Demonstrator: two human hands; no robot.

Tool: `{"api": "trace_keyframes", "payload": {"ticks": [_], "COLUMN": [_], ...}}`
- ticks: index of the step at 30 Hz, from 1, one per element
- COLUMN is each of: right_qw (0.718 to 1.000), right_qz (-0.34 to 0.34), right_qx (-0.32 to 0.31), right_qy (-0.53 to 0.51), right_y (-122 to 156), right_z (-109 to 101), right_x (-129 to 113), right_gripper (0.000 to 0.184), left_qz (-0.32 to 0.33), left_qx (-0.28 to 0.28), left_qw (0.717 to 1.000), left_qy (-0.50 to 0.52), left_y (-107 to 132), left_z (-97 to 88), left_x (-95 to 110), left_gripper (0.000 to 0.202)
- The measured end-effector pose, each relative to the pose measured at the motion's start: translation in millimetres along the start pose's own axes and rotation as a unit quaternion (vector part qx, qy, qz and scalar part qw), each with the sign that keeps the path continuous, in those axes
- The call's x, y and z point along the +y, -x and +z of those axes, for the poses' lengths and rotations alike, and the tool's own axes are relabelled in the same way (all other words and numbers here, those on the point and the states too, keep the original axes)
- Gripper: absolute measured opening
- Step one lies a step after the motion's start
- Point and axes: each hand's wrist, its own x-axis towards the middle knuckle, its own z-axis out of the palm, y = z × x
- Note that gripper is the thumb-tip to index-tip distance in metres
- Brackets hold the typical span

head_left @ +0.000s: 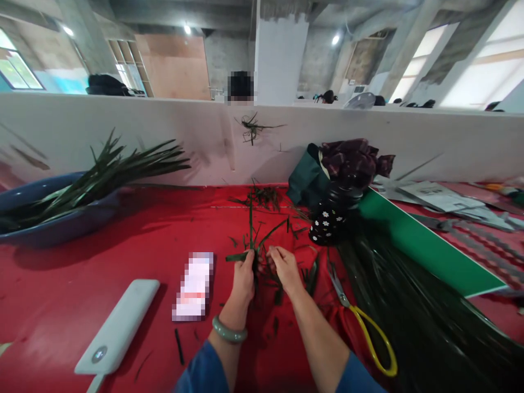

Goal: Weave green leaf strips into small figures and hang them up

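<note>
Over the middle of a red-covered table [164, 229], my left hand [243, 278] is closed around green leaf strips [251, 224]. The strips stick out upward, leftward and to the upper right from the grip. Close by on the right, my right hand [285, 268] has its thumb and fingers pinched together; whether a thin strip is between them is too small to tell. Leaf scraps [264, 196] lie beyond and around both hands. A pair of yellow-handled scissors [343, 298] rests to the right of my right forearm, blades pointing away.
On the left stands a blue basin [53, 232] with long green leaves [106, 177]. A phone [194, 286] and a white power bank [120, 327] lie nearer. At right are dark plastic [401, 311], a green board [426, 245] and a dark green bag [305, 177]. A white partition [164, 125] rises behind.
</note>
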Motion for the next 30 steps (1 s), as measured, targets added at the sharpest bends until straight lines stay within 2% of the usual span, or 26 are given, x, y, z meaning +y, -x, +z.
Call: {"api": "trace_keyframes", "payload": {"ticks": [4,7,14,18,23,26,28,30], "right_qw": [0.991,0.982,0.977,0.978,0.984,0.988,0.995,0.995], "right_qz": [0.059,0.088,0.119,0.127,0.113,0.102,0.074,0.02], "right_qx": [-0.086,-0.076,-0.053,-0.049,-0.014,-0.021,0.013,0.091], "right_qy": [-0.088,-0.148,-0.171,-0.159,-0.139,-0.114,-0.063,0.025], "right_y": [-4,-9,-11,-11,-12,-16,-19,-22], "right_z": [3,6,1,-1,2,1,-2,-6], "right_x": [15,17,20,20,25,29,31,32], "right_gripper": [0.028,0.027,0.025,0.02,0.017,0.019,0.024,0.03], "left_qz": [-0.005,-0.013,-0.019,-0.035,-0.053,-0.056,-0.049,-0.04], "left_qx": [-0.006,-0.013,-0.063,-0.059,-0.059,-0.034,-0.005,0.018], "left_qw": [1.0,0.999,0.995,0.995,0.996,0.996,0.997,0.997], "left_qy": [-0.001,-0.027,-0.08,-0.073,-0.046,-0.058,-0.063,-0.059], "left_y": [-1,-1,-3,-2,-2,-3,-3,-4], "left_z": [0.4,1.9,4.5,3.3,1.6,2.1,2.1,1.3], "left_x": [-1,-4,-15,-18,-18,-16,-15,-14], "left_gripper": [0.031,0.032,0.034,0.033,0.031,0.03,0.029,0.029]}}
